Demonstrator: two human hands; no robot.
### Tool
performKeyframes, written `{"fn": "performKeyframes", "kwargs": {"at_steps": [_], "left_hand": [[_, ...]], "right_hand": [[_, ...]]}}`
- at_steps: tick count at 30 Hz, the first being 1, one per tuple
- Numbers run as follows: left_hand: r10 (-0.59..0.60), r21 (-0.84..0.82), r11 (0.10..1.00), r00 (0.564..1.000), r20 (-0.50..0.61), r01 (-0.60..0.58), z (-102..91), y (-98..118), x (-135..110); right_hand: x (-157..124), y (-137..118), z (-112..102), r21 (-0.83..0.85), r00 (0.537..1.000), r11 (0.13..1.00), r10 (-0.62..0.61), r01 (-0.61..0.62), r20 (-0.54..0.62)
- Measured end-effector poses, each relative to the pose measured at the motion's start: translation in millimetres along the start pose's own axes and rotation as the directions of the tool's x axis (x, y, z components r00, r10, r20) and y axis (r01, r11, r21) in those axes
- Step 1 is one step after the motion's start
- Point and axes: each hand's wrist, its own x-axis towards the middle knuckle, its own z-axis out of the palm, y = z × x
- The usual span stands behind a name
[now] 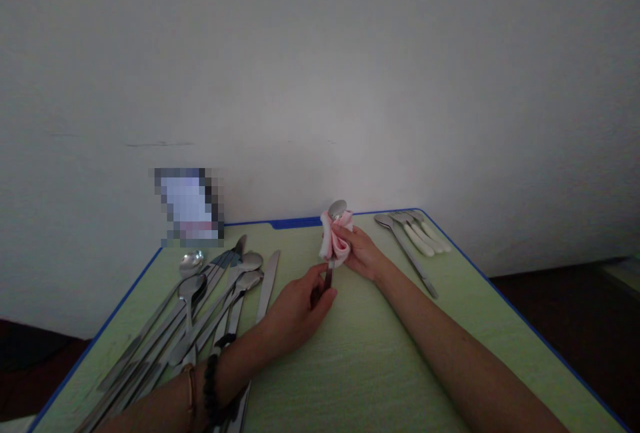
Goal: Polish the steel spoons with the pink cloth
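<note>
A metal spoon (338,208) is held up over the far middle of the table, its bowl pointing away from me. My left hand (305,303) grips the lower end of its handle between thumb and fingers. A pink and white cloth (327,236) is folded around the spoon just below the bowl. My right hand (361,251) is closed on the cloth, with the thumb on top, and the spoon passes through it. The part of the handle inside the cloth is hidden.
Left on the green table (360,366) lies a pile of spoons, forks and knives (185,316), partly under my left forearm. At the far right lie a long-handled spoon (407,253) and several white-handled pieces (420,236). A blurred-out device (187,199) stands far left, against the wall (320,86).
</note>
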Motion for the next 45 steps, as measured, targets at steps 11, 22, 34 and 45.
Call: {"fn": "performKeyframes", "kwargs": {"at_steps": [11, 22, 34, 45], "left_hand": [[0.003, -0.138, 0.99, 0.999, -0.033, -0.007, -1.9, -2.1, 0.7], [-0.002, -0.127, 0.992, 0.997, 0.072, 0.011, -3.5, 3.0, -0.9], [-0.001, -0.071, 0.997, 0.998, 0.065, 0.005, -3.8, 2.7, -2.1], [-0.005, -0.113, 0.994, 0.997, 0.077, 0.013, -4.6, 2.8, -0.9]], "right_hand": [[1.7, -0.1, -3.5, 0.051, 1.0, 0.999, -0.016, 0.015, 0.012], [-4.5, -1.8, -1.1, -0.066, 0.994, 0.997, 0.056, -0.05, 0.091], [3.8, 5.0, -10.0, -0.069, 0.994, 0.997, 0.047, -0.04, 0.098], [2.1, 4.5, -8.1, -0.07, 0.995, 0.996, 0.056, -0.05, 0.079]]}}
